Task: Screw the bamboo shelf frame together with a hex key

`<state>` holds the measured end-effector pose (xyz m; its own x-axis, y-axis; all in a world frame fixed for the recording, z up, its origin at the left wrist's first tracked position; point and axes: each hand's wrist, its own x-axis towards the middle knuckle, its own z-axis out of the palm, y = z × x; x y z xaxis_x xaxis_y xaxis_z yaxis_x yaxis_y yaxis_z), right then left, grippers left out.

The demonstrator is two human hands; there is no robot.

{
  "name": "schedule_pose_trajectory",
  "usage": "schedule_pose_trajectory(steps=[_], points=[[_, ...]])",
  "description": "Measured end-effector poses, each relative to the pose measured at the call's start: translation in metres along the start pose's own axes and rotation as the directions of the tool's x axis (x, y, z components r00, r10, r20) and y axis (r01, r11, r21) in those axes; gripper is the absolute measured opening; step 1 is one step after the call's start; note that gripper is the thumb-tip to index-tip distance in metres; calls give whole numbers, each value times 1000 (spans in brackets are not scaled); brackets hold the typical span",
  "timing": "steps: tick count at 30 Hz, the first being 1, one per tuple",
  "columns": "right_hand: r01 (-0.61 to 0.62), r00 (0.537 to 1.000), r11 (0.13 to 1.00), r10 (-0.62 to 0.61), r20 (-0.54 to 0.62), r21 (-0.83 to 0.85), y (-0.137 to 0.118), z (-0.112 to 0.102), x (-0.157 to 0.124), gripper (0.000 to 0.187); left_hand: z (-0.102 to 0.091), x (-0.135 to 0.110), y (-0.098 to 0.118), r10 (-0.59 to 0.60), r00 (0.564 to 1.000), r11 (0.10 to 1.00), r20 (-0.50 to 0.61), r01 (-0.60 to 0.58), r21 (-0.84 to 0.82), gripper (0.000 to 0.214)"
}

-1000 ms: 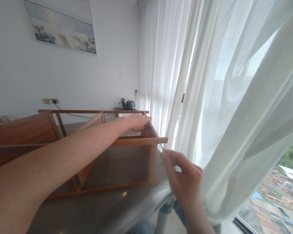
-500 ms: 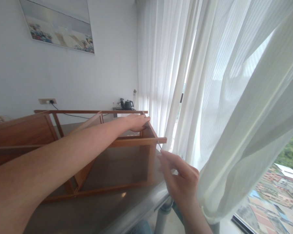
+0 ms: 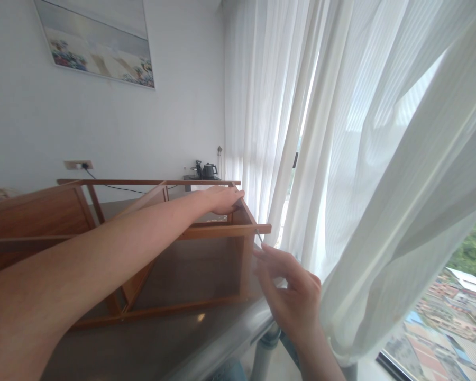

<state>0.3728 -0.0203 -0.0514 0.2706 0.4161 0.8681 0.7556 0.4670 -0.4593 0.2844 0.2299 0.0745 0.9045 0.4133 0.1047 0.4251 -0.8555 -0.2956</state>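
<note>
A brown wooden shelf frame [image 3: 222,229] lies on its side on a grey tabletop. My left hand [image 3: 224,200] reaches across it, its fingers wrapped over the end board [image 3: 246,211]. My right hand [image 3: 291,283] is pinched on a thin metal hex key [image 3: 259,236] just beneath the near rail's right end. The key's upper end meets the underside of that rail; its lower part is hidden by my fingers, which are slightly blurred.
White sheer curtains [image 3: 325,159] hang close on the right before a window. A dark kettle [image 3: 209,170] stands on a small stand behind the frame. A socket [image 3: 78,165] with a plugged-in cable and a framed painting [image 3: 103,47] are on the wall. A metal tube [image 3: 238,338] runs below.
My right hand's fingers have turned slightly around the hex key, shifting a little to the left. My left hand keeps its hold on the end board.
</note>
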Motion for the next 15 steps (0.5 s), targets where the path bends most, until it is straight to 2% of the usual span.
schedule_pose_trajectory(steps=[15], points=[[25, 997, 998, -29, -67, -52, -5, 1, 9, 19, 1, 1, -1, -6, 1000, 1000, -3, 6, -6, 33]])
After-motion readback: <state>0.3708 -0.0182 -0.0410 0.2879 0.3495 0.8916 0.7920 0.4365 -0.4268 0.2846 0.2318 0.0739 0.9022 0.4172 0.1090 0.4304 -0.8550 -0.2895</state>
